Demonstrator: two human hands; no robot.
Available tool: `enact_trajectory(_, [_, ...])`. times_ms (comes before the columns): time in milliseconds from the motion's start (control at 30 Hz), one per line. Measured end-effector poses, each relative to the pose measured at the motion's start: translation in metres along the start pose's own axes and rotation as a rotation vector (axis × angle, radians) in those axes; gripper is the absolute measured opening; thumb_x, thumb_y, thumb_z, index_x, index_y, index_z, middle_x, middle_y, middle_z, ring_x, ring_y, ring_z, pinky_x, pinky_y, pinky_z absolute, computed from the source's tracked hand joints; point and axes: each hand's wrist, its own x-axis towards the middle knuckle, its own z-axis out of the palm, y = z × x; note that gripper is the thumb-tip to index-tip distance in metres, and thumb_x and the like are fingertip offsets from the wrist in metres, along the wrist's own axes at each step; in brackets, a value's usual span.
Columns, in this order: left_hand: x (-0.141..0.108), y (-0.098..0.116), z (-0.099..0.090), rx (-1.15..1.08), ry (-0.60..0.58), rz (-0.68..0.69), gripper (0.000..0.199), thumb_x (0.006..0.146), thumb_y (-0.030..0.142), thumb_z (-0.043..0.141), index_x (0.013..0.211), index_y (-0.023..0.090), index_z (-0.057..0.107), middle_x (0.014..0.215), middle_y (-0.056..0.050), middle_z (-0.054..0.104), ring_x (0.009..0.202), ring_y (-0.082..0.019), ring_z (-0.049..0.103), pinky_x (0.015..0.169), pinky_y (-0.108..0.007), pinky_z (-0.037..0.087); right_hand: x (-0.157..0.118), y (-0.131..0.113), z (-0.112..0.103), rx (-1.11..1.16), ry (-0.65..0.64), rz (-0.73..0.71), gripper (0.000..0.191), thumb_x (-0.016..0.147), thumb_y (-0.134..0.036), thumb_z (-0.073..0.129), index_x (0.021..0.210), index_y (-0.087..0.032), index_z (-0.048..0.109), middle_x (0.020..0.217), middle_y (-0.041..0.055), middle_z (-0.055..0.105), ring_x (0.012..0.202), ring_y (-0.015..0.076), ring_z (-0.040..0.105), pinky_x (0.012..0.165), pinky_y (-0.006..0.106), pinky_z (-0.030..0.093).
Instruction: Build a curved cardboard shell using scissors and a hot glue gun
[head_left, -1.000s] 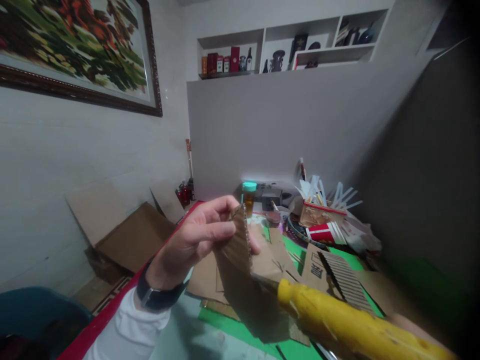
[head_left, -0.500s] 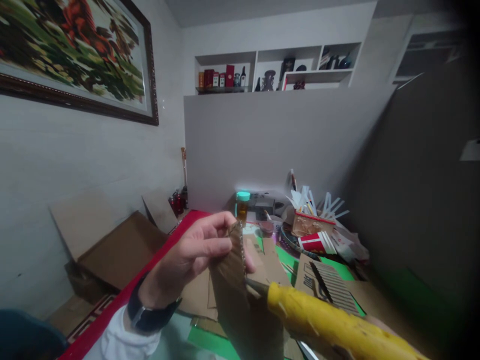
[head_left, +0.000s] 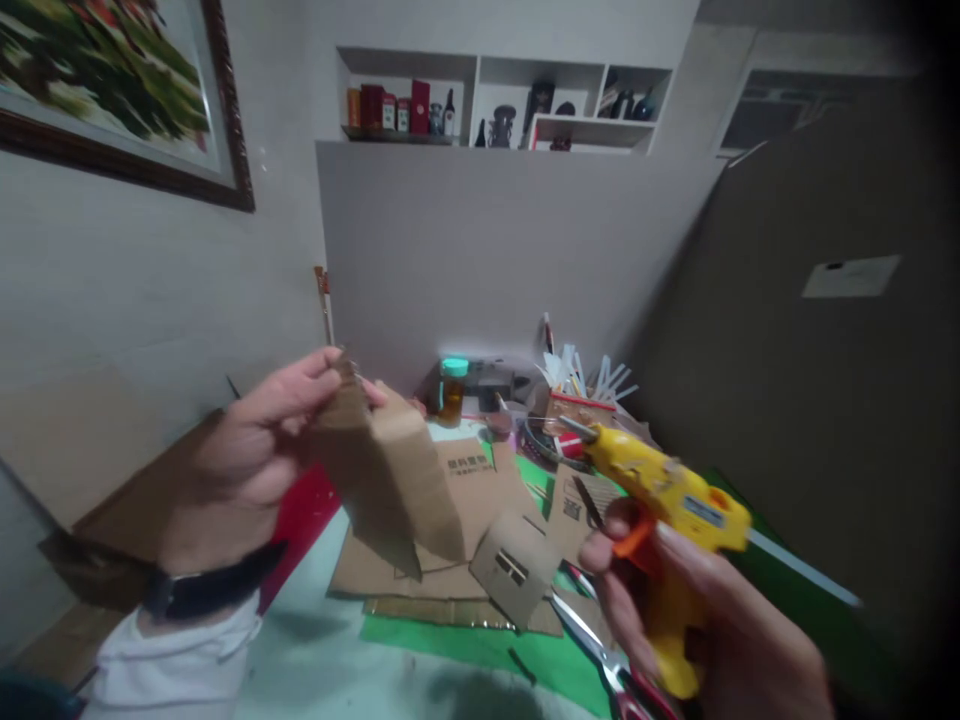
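Note:
My left hand [head_left: 262, 440], blurred by motion, pinches the upper edge of a folded cardboard piece [head_left: 401, 470] held up over the table. In my right hand [head_left: 720, 620] is a yellow hot glue gun [head_left: 667, 490], its nozzle pointing up and left, apart from the cardboard. My fingers rest around its orange trigger, and a white glue stick [head_left: 806, 565] sticks out of its back end. Below lie flat cardboard sheets [head_left: 480, 490] and a small cut cardboard piece [head_left: 514, 565]. Scissors [head_left: 600, 640] lie under my right hand, their handles partly hidden.
At the back stand a jar with a turquoise lid [head_left: 452, 390] and a box of glue sticks [head_left: 581, 405]. Green paper [head_left: 480, 640] lies under the cardboard. A grey panel [head_left: 480, 250] rises behind the table, and an open carton [head_left: 142, 490] is at the left.
The glue gun has drawn away from the cardboard edge to the right, and its whole body now shows. My left hand has moved left with the cardboard. The camera view has shifted.

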Motion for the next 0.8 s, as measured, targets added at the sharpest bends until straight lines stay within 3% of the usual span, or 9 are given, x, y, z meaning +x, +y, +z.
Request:
enact_trajectory(67, [-0.002,0.008,-0.005,-0.028,0.04,0.027,0.014,0.086,0.008,0.056,0.084,0.011,0.07,0.077,-0.007,0.078,0.074,-0.018,0.073,0.07,-0.023,0.061,0.008,0.017,-0.003,0.038,-0.055,0.112,0.031,0.086,-0.049,0.066,0.089,-0.019,0.066,0.077,0.007,0.069,0.06,0.0119,0.06,0.057,0.02,0.048])
enact_trajectory(133, [-0.005,0.013,-0.008,-0.028,0.102,0.07,0.021,0.088,0.008,0.051,0.082,0.012,0.071,0.076,-0.005,0.079,0.073,-0.018,0.073,0.07,-0.025,0.062,0.012,0.039,-0.006,0.016,-0.079,0.199,0.04,0.078,-0.054,0.072,0.083,-0.015,0.065,0.07,0.0081,0.069,0.058,0.013,0.061,0.053,0.019,0.045])
enact_trajectory(233, [-0.004,0.012,-0.01,0.019,0.187,0.114,0.021,0.092,0.016,0.053,0.083,0.016,0.071,0.075,-0.002,0.078,0.075,-0.018,0.072,0.072,-0.026,0.062,0.009,0.076,-0.006,-0.034,-0.091,0.355,0.04,0.079,-0.051,0.071,0.079,-0.012,0.061,0.054,0.0018,0.059,0.041,0.0059,0.046,0.042,0.015,0.033])
enact_trajectory(300, [-0.002,0.009,-0.01,0.03,0.182,0.094,0.017,0.091,0.017,0.054,0.084,0.017,0.07,0.076,-0.002,0.078,0.077,-0.017,0.071,0.072,-0.024,0.061,0.004,0.099,-0.003,-0.06,-0.12,0.431,0.035,0.075,-0.048,0.068,0.077,-0.014,0.058,0.052,-0.0025,0.054,0.039,0.005,0.038,0.041,0.016,0.032])
enact_trajectory(467, [0.004,0.001,-0.004,0.021,0.125,0.002,0.011,0.084,0.01,0.058,0.084,0.016,0.067,0.077,-0.007,0.075,0.075,-0.019,0.072,0.073,-0.027,0.059,-0.013,0.129,0.007,-0.284,-0.211,0.571,0.04,0.083,-0.038,0.046,0.054,-0.013,0.057,0.042,-0.0005,0.046,0.036,0.0068,0.037,0.042,0.019,0.03])
enact_trajectory(567, [0.005,-0.001,0.0,0.037,0.079,-0.036,0.009,0.083,0.01,0.06,0.083,0.017,0.065,0.078,-0.007,0.075,0.076,-0.021,0.072,0.068,-0.025,0.057,-0.023,0.127,0.007,-0.448,-0.186,0.553,0.044,0.093,-0.045,0.04,0.073,-0.014,0.064,0.056,0.0027,0.056,0.049,0.0119,0.051,0.048,0.02,0.037])
enact_trajectory(633, [0.005,-0.003,0.002,0.026,0.039,-0.035,0.009,0.083,0.01,0.059,0.084,0.017,0.065,0.075,-0.006,0.073,0.069,-0.017,0.07,0.064,-0.021,0.056,-0.027,0.123,0.005,-0.571,-0.148,0.484,0.041,0.091,-0.055,0.049,0.086,-0.018,0.065,0.074,0.0039,0.062,0.069,0.0166,0.058,0.057,0.023,0.042])
enact_trajectory(700, [0.005,-0.005,0.004,0.008,0.001,-0.046,0.007,0.083,0.01,0.06,0.083,0.015,0.065,0.072,-0.004,0.071,0.06,-0.013,0.065,0.061,-0.018,0.055,-0.027,0.122,0.003,-0.707,-0.121,0.413,0.04,0.087,-0.06,0.057,0.081,-0.021,0.064,0.078,0.0034,0.059,0.076,0.0186,0.056,0.061,0.025,0.041])
enact_trajectory(800, [0.005,-0.01,0.006,-0.026,-0.05,-0.093,0.008,0.08,0.009,0.066,0.084,0.016,0.065,0.068,0.0,0.068,0.055,-0.01,0.061,0.056,-0.014,0.052,-0.02,0.129,0.004,-0.898,-0.134,0.335,0.049,0.083,-0.062,0.058,0.057,-0.021,0.051,0.057,0.001,0.042,0.06,0.0174,0.046,0.056,0.028,0.033])
